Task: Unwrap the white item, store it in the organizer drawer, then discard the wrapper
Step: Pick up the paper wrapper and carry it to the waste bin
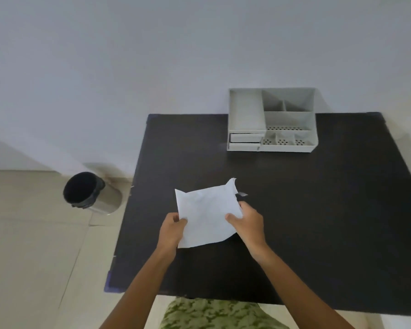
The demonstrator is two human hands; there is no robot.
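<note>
Stage: unwrapping, by my reading; storing and discarding look undone.
Wrapper: a white paper sheet (205,218) spread open at the centre of the frame, held above the dark tabletop (318,210), its upper right corner torn and curled.
White item: I cannot tell where it is; it may lie behind the sheet, near a small pale sliver (242,194) showing just right of the torn corner.
Left hand (173,230): closed on the sheet's lower left edge, thumb on top.
Right hand (247,220): pinching the sheet's right edge, thumb on the paper, fingers behind it.
Organizer (272,119): upper right of centre, at the far edge of the tabletop, against the wall; its compartments look empty.
Drawer (246,138): at the organizer's lower left, seemingly slid slightly out; nothing visible inside.
Bin (83,189): on the floor at left of the frame, open-topped, no wrapper seen in it.
Left to do: free the item, put it in the drawer, drop the paper in the bin.
</note>
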